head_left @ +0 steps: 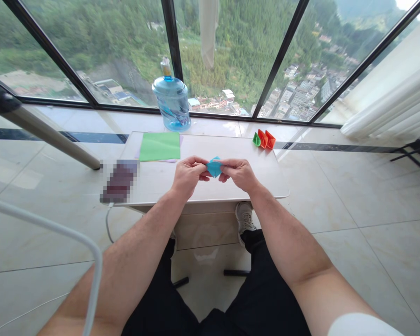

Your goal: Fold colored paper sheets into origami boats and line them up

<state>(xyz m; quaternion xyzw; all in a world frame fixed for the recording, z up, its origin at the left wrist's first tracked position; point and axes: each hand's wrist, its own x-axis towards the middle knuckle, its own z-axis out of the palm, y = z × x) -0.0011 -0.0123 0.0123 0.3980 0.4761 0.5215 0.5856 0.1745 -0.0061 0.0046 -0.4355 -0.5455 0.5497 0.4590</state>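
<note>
A small blue folded paper (214,166) is pinched between both my hands above the white table (161,184). My left hand (188,175) grips its left side with fingers curled. On the right side, my right hand (238,173) pinches it with thumb and fingers. A stack of coloured paper sheets, green on top (160,146), lies at the table's far left. Folded paper boats, one green (256,139) and two red (266,139), stand at the far right corner.
A blurred dark object (120,181) lies at the table's left edge with a cable hanging down. A blue water jug (172,100) stands on the floor by the window. A white tube (73,233) and a grey pole (52,135) cross the left.
</note>
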